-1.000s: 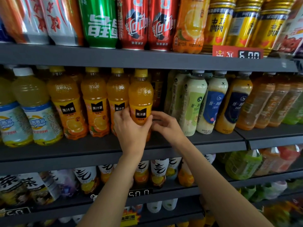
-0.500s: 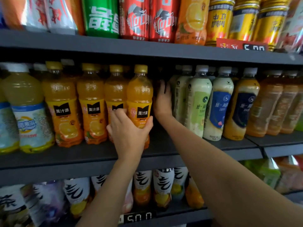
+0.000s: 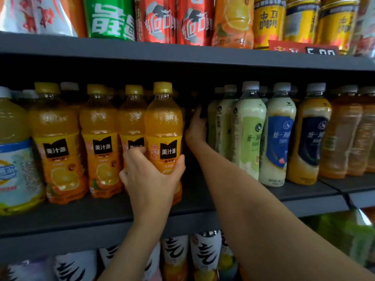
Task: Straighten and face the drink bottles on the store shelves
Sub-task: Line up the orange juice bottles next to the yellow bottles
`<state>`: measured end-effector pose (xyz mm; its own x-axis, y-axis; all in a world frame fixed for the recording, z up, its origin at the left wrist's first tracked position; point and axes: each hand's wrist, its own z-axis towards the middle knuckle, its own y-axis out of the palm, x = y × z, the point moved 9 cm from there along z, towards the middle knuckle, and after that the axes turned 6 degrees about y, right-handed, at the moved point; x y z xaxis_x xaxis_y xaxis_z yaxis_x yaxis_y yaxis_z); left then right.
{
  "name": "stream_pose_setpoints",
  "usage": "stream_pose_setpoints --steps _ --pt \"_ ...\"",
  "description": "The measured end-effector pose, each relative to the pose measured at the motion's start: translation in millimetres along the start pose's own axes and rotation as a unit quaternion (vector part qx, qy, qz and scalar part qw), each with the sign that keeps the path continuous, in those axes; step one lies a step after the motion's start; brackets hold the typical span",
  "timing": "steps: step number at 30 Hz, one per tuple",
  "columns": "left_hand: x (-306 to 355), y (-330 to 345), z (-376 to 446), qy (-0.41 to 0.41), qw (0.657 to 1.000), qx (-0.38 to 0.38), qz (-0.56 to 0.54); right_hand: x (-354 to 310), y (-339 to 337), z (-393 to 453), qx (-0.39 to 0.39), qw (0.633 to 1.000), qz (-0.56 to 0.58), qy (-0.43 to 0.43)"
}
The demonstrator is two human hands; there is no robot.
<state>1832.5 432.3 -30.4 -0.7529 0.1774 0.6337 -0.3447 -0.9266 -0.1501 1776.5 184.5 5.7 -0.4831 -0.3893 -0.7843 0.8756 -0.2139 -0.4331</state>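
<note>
The left hand (image 3: 151, 175) grasps the low part of the front orange juice bottle (image 3: 164, 126), which stands upright on the middle shelf (image 3: 101, 211), its label turned outward. The right hand (image 3: 195, 126) reaches into the dark gap just right of this bottle, toward the back; its fingers are hidden, so I cannot tell if it holds something. The gap lies nearer the right hand.

Dark grey middle shelf (image 3: 101, 218) carries a front row, left to right: pale yellow juice bottle (image 3: 14, 151), four orange juice bottles (image 3: 56, 142) with black label patches, a dark gap, cream milk-tea bottles (image 3: 248, 128), amber tea bottles (image 3: 343, 134). Upper shelf (image 3: 182, 51) holds cans (image 3: 267, 21) and a red price tag (image 3: 302, 50).
</note>
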Motion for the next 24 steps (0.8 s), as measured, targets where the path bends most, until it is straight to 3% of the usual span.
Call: stream_pose_setpoints --steps 4,9,14,18,24 --pt "4 -3 -1 -0.012 1.0 -0.009 0.012 -11 -19 -27 -0.041 0.999 -0.006 -0.016" --pt "5 -2 1 -0.018 1.0 -0.011 0.018 -18 -51 -51 0.019 0.993 -0.101 -0.058" --pt "8 -3 3 -0.022 0.998 -0.04 0.034 -25 -71 -78 0.009 0.996 -0.024 -0.08" --pt "10 -6 5 -0.028 0.996 -0.071 0.052 -21 -91 -88 -0.043 0.996 0.036 -0.07" --pt "14 -8 4 -0.034 0.994 -0.09 0.055 -10 -85 -88 -0.197 0.978 0.063 -0.006"
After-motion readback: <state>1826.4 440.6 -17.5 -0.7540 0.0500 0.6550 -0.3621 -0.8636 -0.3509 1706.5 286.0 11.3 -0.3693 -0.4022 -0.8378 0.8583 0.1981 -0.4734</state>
